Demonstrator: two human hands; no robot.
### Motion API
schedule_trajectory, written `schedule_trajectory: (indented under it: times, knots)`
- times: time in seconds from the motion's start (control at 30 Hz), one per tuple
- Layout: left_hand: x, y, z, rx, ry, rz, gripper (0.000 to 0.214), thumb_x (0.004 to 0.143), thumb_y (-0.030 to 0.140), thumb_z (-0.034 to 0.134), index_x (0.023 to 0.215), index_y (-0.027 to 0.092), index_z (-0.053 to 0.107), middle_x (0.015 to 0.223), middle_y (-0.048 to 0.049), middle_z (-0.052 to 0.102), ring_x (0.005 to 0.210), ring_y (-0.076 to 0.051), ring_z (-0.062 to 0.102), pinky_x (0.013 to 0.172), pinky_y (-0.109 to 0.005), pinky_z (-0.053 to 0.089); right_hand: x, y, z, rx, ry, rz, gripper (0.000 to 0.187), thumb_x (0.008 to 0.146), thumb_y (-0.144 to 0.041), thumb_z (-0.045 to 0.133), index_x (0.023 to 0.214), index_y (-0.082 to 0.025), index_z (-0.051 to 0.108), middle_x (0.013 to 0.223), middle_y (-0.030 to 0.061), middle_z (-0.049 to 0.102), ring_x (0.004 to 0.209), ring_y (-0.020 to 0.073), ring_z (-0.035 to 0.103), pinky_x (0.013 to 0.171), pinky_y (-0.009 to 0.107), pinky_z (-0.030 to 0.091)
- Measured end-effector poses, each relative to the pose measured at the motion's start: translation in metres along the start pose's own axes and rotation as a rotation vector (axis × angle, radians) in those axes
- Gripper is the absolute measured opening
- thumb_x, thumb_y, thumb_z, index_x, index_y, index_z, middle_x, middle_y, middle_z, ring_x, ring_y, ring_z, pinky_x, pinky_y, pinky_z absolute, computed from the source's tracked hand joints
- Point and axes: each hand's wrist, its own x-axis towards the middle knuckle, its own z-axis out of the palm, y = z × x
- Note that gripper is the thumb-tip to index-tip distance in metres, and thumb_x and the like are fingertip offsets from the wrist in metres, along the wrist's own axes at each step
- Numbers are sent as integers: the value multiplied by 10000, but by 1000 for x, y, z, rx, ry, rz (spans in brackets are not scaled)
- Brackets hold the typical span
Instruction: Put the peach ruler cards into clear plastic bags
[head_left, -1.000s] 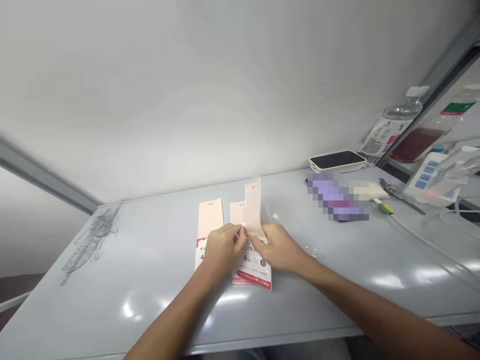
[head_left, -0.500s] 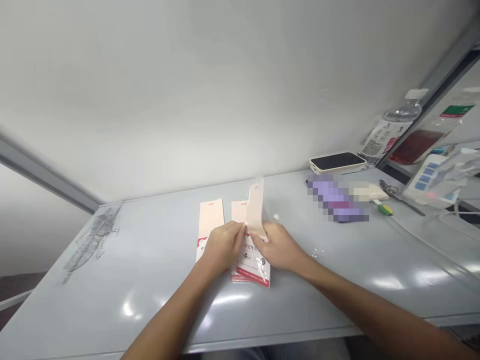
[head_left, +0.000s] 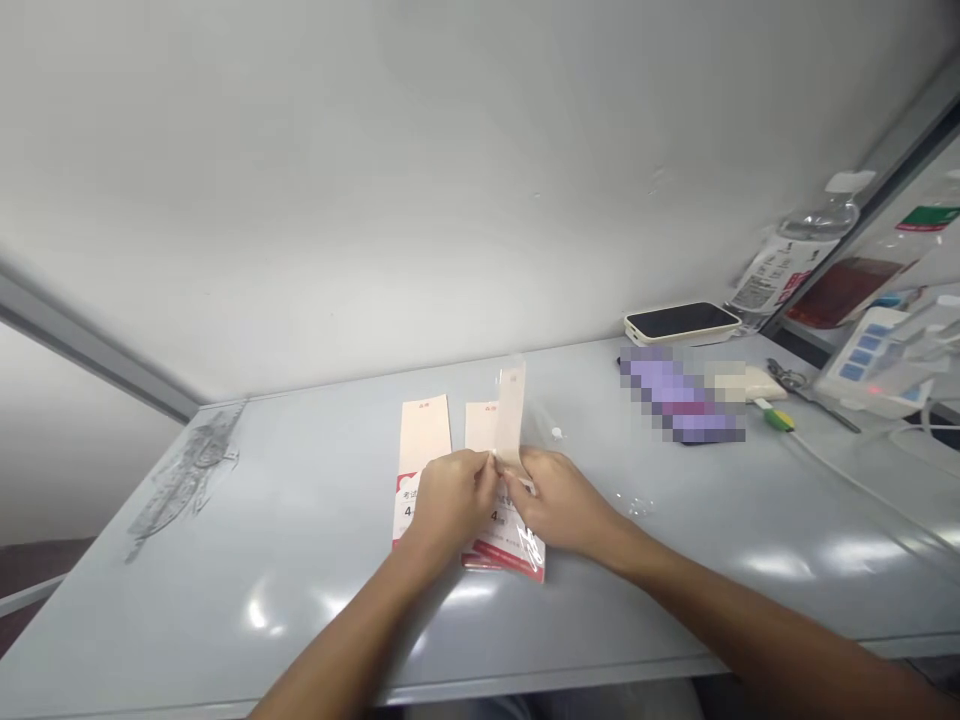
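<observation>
Both my hands are close together over the middle of a pale grey table (head_left: pixel 300 520). My left hand (head_left: pixel 454 505) pinches the lower edge of an upright peach paper strip (head_left: pixel 510 415), and my right hand (head_left: pixel 559 500) grips the clear plastic packet (head_left: pixel 531 550) just beside it. That packet has a red band and printed text, and it lies partly under both hands. A second peach packet with a red mark (head_left: pixel 424 440) lies to the left, its lower part hidden by my left hand. A third peach strip (head_left: pixel 480 425) shows behind my hands.
Along the back of the table lie a black phone in a cream case (head_left: pixel 681 323), a pixelated purple object (head_left: pixel 679 398), scissors (head_left: pixel 787 382) and a white device with blue buttons (head_left: pixel 862 365). A plastic bottle (head_left: pixel 795 262) stands behind them. A cable (head_left: pixel 840 480) runs along the right.
My hands have drawn closer together at the strip, which stands more upright and looks narrower. The crinkled plastic at the packet's lower right now shows more, and the view has shifted slightly.
</observation>
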Motion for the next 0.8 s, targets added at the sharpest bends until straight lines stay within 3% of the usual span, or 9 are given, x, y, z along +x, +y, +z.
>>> schedule_trajectory:
  times: [0.27, 0.4, 0.5, 0.63, 0.73, 0.8]
  knots:
    - [-4, 8, 9, -51, 66, -131, 330, 794, 248, 349, 475, 171, 318, 452, 27, 369, 424, -91, 246, 444, -244, 161, -2, -5, 8, -38, 61, -13, 220, 830, -160, 329, 682, -173, 491, 668, 18, 545, 587, 121, 509, 547, 231, 374]
    - [-1, 2, 7, -178, 107, -166, 377, 823, 307, 331, 473, 176, 379, 448, 30, 372, 434, -92, 295, 443, -232, 208, -5, -8, 11, -7, 98, -49, 215, 827, -164, 337, 700, -170, 510, 680, 24, 544, 570, 122, 510, 538, 239, 389]
    - [2, -2, 1, -328, 108, -176, 405, 830, 363, 335, 496, 173, 463, 461, 27, 427, 451, -94, 382, 448, -216, 270, -2, -8, 7, 124, 89, 23, 213, 833, -233, 366, 754, -166, 552, 660, 23, 570, 548, 133, 534, 493, 241, 400]
    - [5, -3, -7, -526, 169, -216, 274, 808, 392, 408, 773, 181, 578, 643, 5, 583, 533, -104, 514, 491, -206, 381, 7, -2, -5, 436, 45, 119, 268, 820, -352, 432, 798, -161, 617, 706, 41, 640, 628, 172, 601, 510, 247, 448]
    - [6, -4, -10, -625, 273, -255, 355, 782, 370, 473, 1101, 223, 421, 870, -21, 605, 571, -97, 551, 490, -205, 426, 11, 1, -12, 602, 12, 103, 325, 806, -418, 460, 839, -153, 647, 800, 63, 672, 732, 203, 623, 590, 270, 477]
    - [7, -4, -12, -646, 311, -228, 361, 784, 336, 472, 1119, 239, 377, 997, -38, 572, 637, -95, 567, 516, -207, 448, 11, 3, -14, 654, -27, 92, 368, 802, -457, 457, 819, -145, 653, 801, 71, 680, 737, 210, 627, 599, 279, 478]
